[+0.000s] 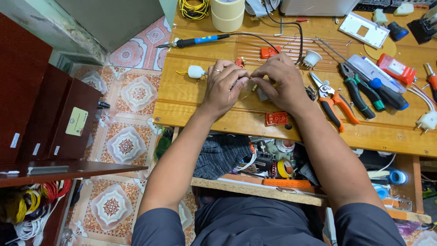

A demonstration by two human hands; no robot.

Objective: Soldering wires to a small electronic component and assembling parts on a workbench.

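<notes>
Both hands meet over middle of wooden bench (191, 98). Left hand (224, 86), ring on finger, fingertips pinched on small metal part with thin wire (248, 84), held just above bench top. Right hand (283, 82) pinches same part from other side; grip narrow, closed on it. Orange-handled pliers (334, 102) just right of right hand. Blue-handled soldering iron (200, 41) lies beyond hands. Small red plastic piece (276, 119) near bench front edge.
</notes>
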